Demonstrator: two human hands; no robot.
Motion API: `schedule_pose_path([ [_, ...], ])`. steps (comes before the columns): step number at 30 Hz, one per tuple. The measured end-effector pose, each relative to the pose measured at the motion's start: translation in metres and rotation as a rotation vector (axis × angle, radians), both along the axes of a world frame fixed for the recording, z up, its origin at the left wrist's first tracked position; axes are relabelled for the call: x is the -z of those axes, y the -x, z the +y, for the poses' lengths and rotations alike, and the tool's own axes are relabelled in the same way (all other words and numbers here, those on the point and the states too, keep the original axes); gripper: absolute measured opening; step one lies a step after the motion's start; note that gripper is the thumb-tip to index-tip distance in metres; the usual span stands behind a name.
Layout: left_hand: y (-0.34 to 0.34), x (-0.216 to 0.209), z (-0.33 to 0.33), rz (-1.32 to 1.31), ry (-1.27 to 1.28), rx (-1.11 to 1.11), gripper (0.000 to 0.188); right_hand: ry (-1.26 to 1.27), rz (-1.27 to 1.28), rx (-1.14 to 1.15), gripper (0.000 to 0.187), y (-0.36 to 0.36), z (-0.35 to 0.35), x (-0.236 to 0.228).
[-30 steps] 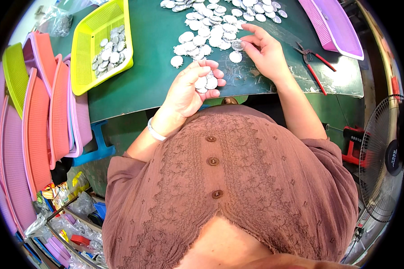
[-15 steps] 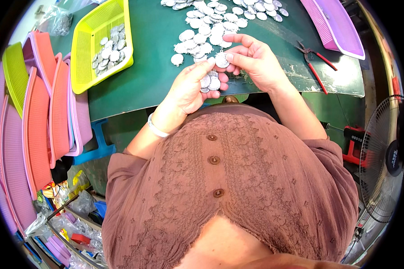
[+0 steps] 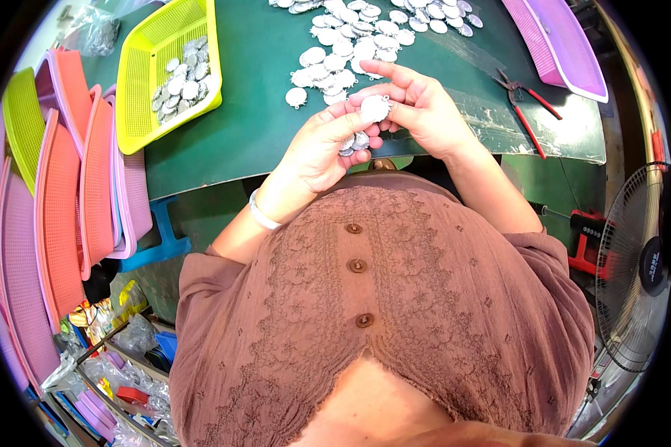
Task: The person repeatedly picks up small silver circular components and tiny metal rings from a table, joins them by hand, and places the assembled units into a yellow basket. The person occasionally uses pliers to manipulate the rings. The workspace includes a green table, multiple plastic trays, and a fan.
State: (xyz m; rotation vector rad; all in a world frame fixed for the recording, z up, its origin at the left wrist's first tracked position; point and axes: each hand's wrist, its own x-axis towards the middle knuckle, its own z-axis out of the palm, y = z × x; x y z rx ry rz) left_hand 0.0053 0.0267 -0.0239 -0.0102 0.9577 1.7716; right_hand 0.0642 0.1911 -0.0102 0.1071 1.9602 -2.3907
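Observation:
Between the fingertips of both hands is a round silver metal pendant (image 3: pixel 375 109) with a small loop on its rim. My left hand (image 3: pixel 322 145) pinches its near left side and also cups several more silver pendants (image 3: pixel 356 141) in its curled fingers. My right hand (image 3: pixel 429 112) grips the same pendant from the right with thumb and fingers; its index finger reaches out above. Just beyond the hands, a loose heap of like pendants (image 3: pixel 339 67) lies on the green tabletop (image 3: pixel 257 104).
A yellow-green basket (image 3: pixel 130 89) holding pendants stands on the left. Red-handled pliers (image 3: pixel 528 104) lie at right, near a purple basket (image 3: pixel 566 52). Nested coloured baskets (image 3: pixel 56 223) are stacked at far left. A fan (image 3: pixel 634 268) stands at right, a blue stool (image 3: pixel 156 238) under the table.
The pendant at my fingertips has moved slightly right and been turned, now showing a smooth, bright face. My right index finger has lifted away, and my left thumb now presses on the pendant.

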Motion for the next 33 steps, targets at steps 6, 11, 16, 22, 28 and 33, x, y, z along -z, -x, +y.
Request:
schedule_pose_path([
  [6,-0.003,-0.007,0.0,0.028,0.038,-0.11,0.016,-0.039,-0.008,0.057,0.042,0.0,0.005,0.005],
  [11,-0.003,-0.004,-0.002,0.001,0.03,-0.124,0.015,-0.087,0.035,0.12,0.04,0.0,0.015,0.007],
  [16,-0.002,-0.003,-0.002,0.01,0.038,-0.124,0.016,-0.415,0.131,0.278,0.041,0.0,0.027,0.015],
  [22,-0.003,-0.003,-0.001,0.03,0.031,-0.111,0.021,-0.995,0.211,0.29,0.051,-0.004,0.031,0.011],
  [28,-0.004,-0.003,-0.001,0.059,0.043,-0.101,0.022,-1.076,0.264,0.208,0.053,-0.005,0.031,0.011],
  [33,-0.006,-0.002,-0.001,0.124,0.081,-0.097,0.022,-1.102,0.275,0.195,0.053,-0.004,0.031,0.012],
])
